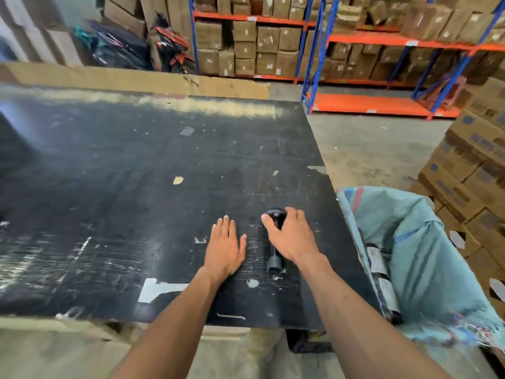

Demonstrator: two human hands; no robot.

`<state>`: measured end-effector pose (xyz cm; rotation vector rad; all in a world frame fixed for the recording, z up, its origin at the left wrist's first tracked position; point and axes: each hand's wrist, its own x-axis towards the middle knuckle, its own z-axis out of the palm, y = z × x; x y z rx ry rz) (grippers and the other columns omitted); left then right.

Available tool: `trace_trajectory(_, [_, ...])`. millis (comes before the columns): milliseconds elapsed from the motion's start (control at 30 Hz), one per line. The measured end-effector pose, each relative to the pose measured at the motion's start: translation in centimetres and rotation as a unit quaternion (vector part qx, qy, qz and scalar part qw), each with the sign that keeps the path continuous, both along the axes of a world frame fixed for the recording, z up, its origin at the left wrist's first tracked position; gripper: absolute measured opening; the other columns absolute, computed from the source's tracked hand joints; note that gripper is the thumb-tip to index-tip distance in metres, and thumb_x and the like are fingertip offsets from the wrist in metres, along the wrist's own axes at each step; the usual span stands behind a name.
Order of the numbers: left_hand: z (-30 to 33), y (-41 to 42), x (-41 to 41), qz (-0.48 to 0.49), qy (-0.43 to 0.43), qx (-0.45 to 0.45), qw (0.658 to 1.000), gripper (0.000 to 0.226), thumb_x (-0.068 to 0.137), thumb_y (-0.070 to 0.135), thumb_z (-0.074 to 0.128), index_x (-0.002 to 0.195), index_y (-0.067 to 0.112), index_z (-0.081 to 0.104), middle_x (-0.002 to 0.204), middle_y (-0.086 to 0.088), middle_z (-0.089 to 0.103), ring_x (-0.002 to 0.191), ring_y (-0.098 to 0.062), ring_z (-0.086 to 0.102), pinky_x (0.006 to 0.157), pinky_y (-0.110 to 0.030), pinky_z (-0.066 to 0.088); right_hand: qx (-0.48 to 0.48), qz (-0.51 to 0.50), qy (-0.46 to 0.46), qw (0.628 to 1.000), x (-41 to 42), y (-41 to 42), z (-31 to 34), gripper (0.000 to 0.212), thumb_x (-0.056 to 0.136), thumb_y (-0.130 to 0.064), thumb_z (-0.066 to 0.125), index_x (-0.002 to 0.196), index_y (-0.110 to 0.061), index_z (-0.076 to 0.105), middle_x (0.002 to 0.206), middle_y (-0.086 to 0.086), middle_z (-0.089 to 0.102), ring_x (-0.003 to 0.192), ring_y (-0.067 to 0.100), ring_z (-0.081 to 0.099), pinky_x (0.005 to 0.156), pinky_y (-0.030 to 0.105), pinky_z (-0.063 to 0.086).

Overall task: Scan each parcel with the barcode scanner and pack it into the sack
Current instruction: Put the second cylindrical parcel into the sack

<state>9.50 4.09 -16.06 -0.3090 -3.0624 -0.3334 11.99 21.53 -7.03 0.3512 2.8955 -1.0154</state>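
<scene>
Scanner [274, 242] lies on desk [136, 173], my right hand [291, 236] fingers curled over its head. Left hand [225, 248] flat, fingers straight, at its 9 o'clock. Sack [426, 258] open at 3 o'clock, parcels [381, 277] inside.

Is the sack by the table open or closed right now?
Open: the sack gapes at the top, its rim spread wide, with labelled parcels visible inside against its near wall.
</scene>
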Motion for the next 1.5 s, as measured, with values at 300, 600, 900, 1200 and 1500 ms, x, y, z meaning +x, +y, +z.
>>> trace_trajectory(300, [-0.3, 0.2, 0.0, 0.0, -0.037, -0.044, 0.998, 0.083, 0.094, 0.045, -0.01, 0.159, -0.002, 0.007, 0.168, -0.021, 0.001, 0.157, -0.031, -0.001, 0.127, -0.041, -0.002, -0.024, -0.073, -0.016, 0.997, 0.6, -3.2, -1.9, 0.072, 0.111, -0.042, 0.042, 0.167, -0.019, 0.003, 0.153, 0.027, 0.044, 0.131, 0.046, 0.054, 0.104, 0.048, 0.044])
trace_trajectory(600, [0.3, 0.2, 0.2, 0.0, -0.052, -0.036, 0.998, 0.07, 0.105, 0.042, 0.002, 0.16, -0.001, 0.006, 0.168, -0.019, -0.001, 0.157, -0.029, -0.003, 0.128, -0.04, -0.003, -0.104, -0.096, -0.012, 0.99, 0.3, -3.5, -2.9, 0.065, 0.114, -0.038, 0.034, 0.167, -0.026, -0.002, 0.151, 0.023, 0.048, 0.128, 0.041, 0.055, 0.102, 0.049, 0.044])
trace_trajectory(900, [0.0, 0.0, 0.2, 0.002, -0.046, -0.018, 0.999, 0.094, 0.085, 0.051, -0.02, 0.16, 0.001, 0.005, 0.169, -0.016, -0.002, 0.157, -0.027, -0.004, 0.127, -0.038, -0.005, -0.076, -0.098, -0.009, 0.992, -2.2, 3.9, -1.7, 0.067, 0.114, -0.037, 0.035, 0.168, -0.021, -0.002, 0.155, 0.026, 0.044, 0.137, 0.043, 0.049, 0.109, 0.051, 0.04])
trace_trajectory(1200, [-0.1, 0.2, 0.0, 0.007, -0.042, -0.023, 0.999, 0.094, 0.085, 0.053, -0.019, 0.161, 0.003, 0.005, 0.169, -0.014, -0.003, 0.157, -0.025, -0.005, 0.127, -0.036, -0.006, -0.055, -0.13, 0.016, 0.99, -5.3, 11.9, -2.9, 0.07, 0.112, -0.029, 0.041, 0.168, -0.01, 0.004, 0.148, 0.027, 0.053, 0.135, 0.046, 0.054, 0.112, 0.048, 0.041])
trace_trajectory(1500, [0.0, 0.2, -0.1, 0.016, -0.049, -0.023, 0.998, 0.075, 0.101, 0.048, 0.002, 0.161, 0.004, 0.006, 0.169, -0.012, -0.003, 0.157, -0.023, -0.005, 0.127, -0.035, -0.006, -0.072, -0.109, 0.004, 0.991, -6.9, 13.8, -5.3, 0.072, 0.102, -0.054, 0.039, 0.161, -0.041, 0.0, 0.131, 0.026, 0.064, 0.109, 0.049, 0.07, 0.095, 0.06, 0.059])
